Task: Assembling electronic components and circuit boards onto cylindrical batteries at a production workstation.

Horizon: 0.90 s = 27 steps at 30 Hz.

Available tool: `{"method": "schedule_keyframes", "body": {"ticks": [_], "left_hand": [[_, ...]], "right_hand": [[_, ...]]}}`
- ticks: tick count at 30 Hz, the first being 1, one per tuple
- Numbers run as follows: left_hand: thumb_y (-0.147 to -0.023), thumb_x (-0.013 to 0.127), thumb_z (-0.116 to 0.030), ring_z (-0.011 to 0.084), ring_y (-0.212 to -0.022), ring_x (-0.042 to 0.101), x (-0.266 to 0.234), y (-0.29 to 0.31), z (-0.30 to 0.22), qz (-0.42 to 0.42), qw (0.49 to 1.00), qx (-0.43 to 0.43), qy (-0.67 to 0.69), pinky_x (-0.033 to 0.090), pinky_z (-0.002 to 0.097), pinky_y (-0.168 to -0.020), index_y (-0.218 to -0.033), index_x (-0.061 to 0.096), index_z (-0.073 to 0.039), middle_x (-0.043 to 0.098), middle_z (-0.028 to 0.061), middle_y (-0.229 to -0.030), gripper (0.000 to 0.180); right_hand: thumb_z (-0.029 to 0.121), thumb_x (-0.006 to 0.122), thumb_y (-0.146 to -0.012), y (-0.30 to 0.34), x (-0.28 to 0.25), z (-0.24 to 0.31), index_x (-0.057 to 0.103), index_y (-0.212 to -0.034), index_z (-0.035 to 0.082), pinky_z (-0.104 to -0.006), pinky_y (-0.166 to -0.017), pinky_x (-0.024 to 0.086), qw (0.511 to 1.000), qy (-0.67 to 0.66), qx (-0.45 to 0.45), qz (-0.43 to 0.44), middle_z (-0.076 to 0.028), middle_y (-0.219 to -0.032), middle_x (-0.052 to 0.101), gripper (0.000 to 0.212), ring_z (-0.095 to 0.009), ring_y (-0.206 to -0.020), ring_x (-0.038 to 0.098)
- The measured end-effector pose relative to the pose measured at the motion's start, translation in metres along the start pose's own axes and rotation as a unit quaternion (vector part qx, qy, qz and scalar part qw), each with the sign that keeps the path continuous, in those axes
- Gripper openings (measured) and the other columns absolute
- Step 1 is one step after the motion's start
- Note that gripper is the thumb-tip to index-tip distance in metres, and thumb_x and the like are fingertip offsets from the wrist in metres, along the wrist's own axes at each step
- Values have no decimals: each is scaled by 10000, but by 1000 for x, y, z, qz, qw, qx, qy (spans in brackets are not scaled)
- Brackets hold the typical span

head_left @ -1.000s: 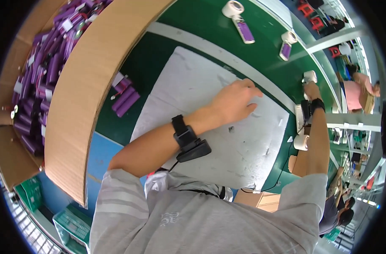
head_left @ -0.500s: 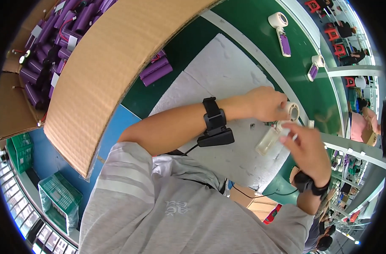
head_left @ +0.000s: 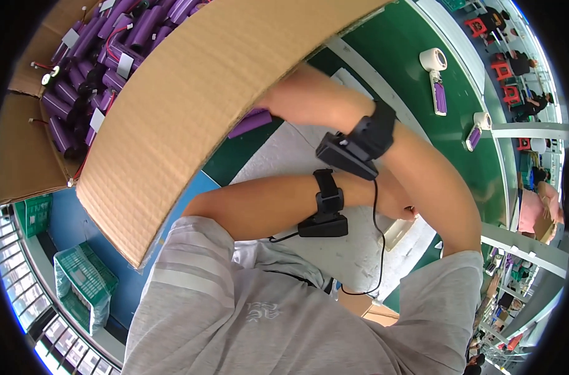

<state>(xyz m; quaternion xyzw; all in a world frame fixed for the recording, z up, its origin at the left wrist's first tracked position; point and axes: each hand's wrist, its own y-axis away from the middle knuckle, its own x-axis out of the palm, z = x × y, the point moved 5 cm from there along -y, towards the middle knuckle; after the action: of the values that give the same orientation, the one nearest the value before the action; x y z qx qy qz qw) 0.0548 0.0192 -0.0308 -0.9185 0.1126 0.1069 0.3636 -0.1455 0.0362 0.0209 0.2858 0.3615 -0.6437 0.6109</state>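
Note:
My left hand (head_left: 394,199) is closed on a white handheld fan body, partly hidden under my right forearm. The fan's open handle shell (head_left: 398,234) sticks out below the fingers, over the pale foam sheet (head_left: 334,256). My right arm crosses above the left one. The right hand (head_left: 300,97) is at the edge of the brown cardboard flap (head_left: 172,106), which hides its fingers. Right beside that hand lies a purple cylindrical battery pack (head_left: 250,124) on the green table.
A cardboard box (head_left: 31,147) at the left holds many purple battery packs (head_left: 78,81) with wires. Two white fans with purple batteries in their handles, one nearer (head_left: 439,87) and one farther (head_left: 478,131), lie at the right. Green crates (head_left: 88,278) stand lower left.
My right hand has left the fan handle and swung across to the far left, over the left arm, to the battery packs by the flap. My left hand stays with the fan.

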Motion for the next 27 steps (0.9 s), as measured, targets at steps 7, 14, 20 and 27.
{"method": "schedule_keyframes", "body": {"ticks": [7,14,20,27], "left_hand": [[-722,712,-266,321,-819,658,-39,-8,-17,205,968,-137,-49,502,451,-721,-773,668,-111,676,99,-785,169],[-729,795,-232,343,-786,633,-11,-14,-10,230,964,-133,-25,486,418,-682,-895,607,-80,655,109,-830,294],[-761,767,-118,287,-808,646,-14,-20,-15,224,962,-156,-13,510,364,-703,-937,604,-56,671,99,-879,248],[-779,710,26,219,-871,665,-24,-18,-14,255,938,-219,90,534,326,-762,-1010,609,-40,682,87,-914,261]], "right_hand": [[267,627,-923,116,-112,34,703,-977,-28,-275,-716,490,953,-83,195,-214,-117,-947,673,310,-144,-841,650],[143,526,-967,326,-109,93,619,-855,-18,-246,-672,465,799,-159,290,-502,-92,-836,626,217,-106,-742,602],[104,590,-931,360,-21,67,620,-836,-12,-233,-538,364,756,-130,489,-416,-6,-644,524,152,-77,-566,454],[35,756,-787,335,-2,65,666,-929,-7,-242,-492,345,785,63,443,-428,-18,-665,528,174,-79,-550,435]]}}
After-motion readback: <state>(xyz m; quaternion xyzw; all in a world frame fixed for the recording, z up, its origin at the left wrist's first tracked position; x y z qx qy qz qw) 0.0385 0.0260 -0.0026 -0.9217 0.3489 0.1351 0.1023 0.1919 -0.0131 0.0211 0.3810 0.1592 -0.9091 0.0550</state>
